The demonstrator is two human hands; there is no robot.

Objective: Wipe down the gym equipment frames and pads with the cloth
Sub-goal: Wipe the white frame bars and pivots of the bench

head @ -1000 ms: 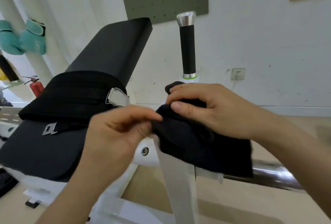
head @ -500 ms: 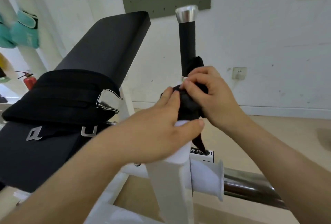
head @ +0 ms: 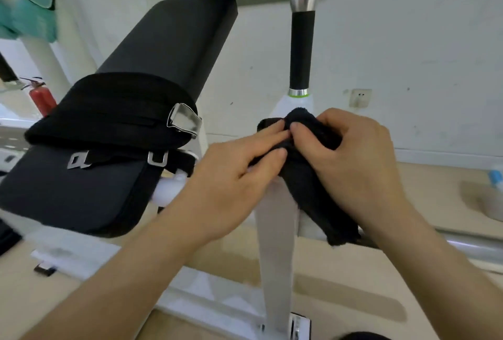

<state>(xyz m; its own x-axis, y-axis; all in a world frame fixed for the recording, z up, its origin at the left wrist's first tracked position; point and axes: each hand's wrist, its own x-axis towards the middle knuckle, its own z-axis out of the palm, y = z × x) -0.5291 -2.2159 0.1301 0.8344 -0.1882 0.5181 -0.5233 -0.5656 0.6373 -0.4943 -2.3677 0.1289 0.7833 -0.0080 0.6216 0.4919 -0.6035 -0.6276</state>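
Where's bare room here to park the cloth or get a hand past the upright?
Free: front of the seat pad, below the strap buckles; the backrest face; the air gap between backrest and black grip. Crowded: top of the white upright, where left hand and right hand hold the cloth.

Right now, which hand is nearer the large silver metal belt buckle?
Left. The left hand sits beside the large silver buckle; the right hand grips the black cloth farther away.

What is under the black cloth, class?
The cloth, held by the left hand and right hand, drapes over the white post, visible above and below it. The stretch of post beneath the cloth is covered and cannot be seen.
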